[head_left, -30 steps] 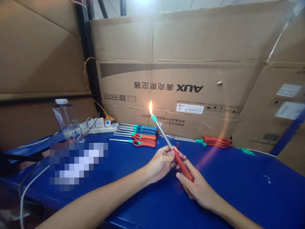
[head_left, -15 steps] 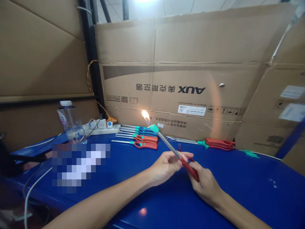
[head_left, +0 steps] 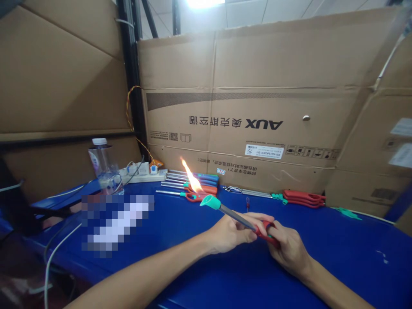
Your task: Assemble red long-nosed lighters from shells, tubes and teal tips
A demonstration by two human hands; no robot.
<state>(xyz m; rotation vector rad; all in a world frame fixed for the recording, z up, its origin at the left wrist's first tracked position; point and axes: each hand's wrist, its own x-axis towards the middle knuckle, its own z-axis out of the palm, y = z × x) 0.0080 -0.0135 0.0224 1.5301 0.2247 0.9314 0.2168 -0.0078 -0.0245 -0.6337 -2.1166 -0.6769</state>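
Both hands grip one long-necked gas lighter [head_left: 236,216] with a red handle, a metal tube and a flared green tip. A yellow-orange flame [head_left: 193,177] rises from the tip, leaning up and left. My left hand [head_left: 230,234] is closed around the front of the handle, where the tube begins. Wrapped about the rear of the handle is my right hand [head_left: 288,246], whose fingers hide most of it. Behind the flame, several more lighters with blue and orange-red handles [head_left: 202,189] lie side by side on the blue table [head_left: 180,257].
Stacked red lighters [head_left: 304,198] lie at the back right, near green plastic pieces [head_left: 347,213]. A small red screwdriver [head_left: 247,204] lies behind my hands. At left stand a clear bottle [head_left: 104,167] and a white power strip [head_left: 154,176] with cables. Cardboard [head_left: 241,64] walls the back.
The lighter's tip has dropped and the tube now points lower. Its flame has grown longer. Both hands have shifted slightly right and down in the view, still on the lighter.
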